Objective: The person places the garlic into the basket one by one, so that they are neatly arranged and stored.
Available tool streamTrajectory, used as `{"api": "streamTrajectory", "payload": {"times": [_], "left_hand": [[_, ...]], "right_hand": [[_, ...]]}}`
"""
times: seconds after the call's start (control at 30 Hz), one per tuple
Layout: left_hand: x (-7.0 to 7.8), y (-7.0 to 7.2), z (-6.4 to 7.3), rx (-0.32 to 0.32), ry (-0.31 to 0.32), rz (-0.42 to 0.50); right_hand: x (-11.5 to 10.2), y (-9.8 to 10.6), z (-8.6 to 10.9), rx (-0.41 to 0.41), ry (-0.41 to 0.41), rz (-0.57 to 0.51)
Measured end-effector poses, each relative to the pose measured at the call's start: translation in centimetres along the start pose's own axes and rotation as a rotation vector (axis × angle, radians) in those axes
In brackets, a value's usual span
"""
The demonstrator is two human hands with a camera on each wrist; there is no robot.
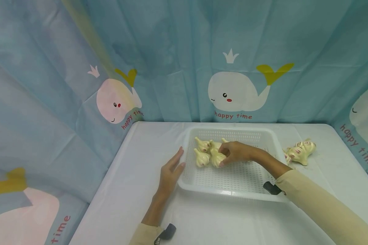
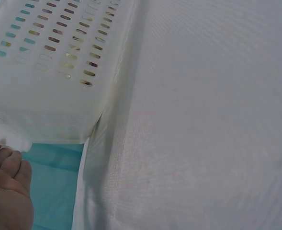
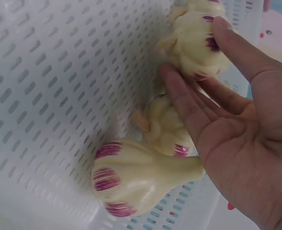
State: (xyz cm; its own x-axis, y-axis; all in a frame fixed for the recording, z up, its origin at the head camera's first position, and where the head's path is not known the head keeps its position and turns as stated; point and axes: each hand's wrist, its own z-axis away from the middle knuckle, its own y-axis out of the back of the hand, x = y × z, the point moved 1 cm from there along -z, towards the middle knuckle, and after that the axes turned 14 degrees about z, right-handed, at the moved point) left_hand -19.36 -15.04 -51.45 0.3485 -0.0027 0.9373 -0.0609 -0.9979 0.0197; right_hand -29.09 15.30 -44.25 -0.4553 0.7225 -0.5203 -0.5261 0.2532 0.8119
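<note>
r hand (image 1: 236,151), the nearer, pinches a garlic bulb (image 1: 217,160) btwn thumb & fingers in left half of white basket (image 1: 233,194), bulb's long axis approx. toward basket's far wall, while l hand (image 1: 168,175), fingers loosely extended, grips nothing just outside basket's left wall, contact unclear.

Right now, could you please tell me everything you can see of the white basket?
The white basket is a shallow rectangle, plastic by its look, with rounded corners, a smooth rim and rows of small slots through its walls and base. It sits upright on the white-covered table. Garlic bulbs lie inside, mostly toward its left end. The right hand reaches in over it; the left hand is at its left rim, contact unclear.
</note>
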Motion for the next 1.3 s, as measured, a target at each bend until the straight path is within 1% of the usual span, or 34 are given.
{"api": "streamTrajectory", "payload": {"times": [0.13, 0.4, 0.67, 1.03, 1.3], "left_hand": [[-0.09, 0.00, 0.07, 0.004, 0.005, -0.004], [-0.21, -0.08, 0.11, 0.003, 0.009, -0.011], [0.02, -0.21, 0.09, 0.003, 0.019, -0.012], [0.30, -0.19, 0.14, 0.013, 0.031, -0.008], [0.41, -0.18, 0.14, 0.011, 0.013, -0.002]], "right_hand": [[-0.18, -0.01, 0.02, -0.010, -0.011, 0.011], [-0.18, -0.17, -0.06, -0.020, -0.028, 0.074], [-0.19, -0.27, -0.16, -0.034, -0.070, 0.103], [-0.49, -0.21, -0.05, -0.040, -0.072, 0.092], [-0.64, -0.09, -0.04, -0.039, -0.073, 0.102]]}}
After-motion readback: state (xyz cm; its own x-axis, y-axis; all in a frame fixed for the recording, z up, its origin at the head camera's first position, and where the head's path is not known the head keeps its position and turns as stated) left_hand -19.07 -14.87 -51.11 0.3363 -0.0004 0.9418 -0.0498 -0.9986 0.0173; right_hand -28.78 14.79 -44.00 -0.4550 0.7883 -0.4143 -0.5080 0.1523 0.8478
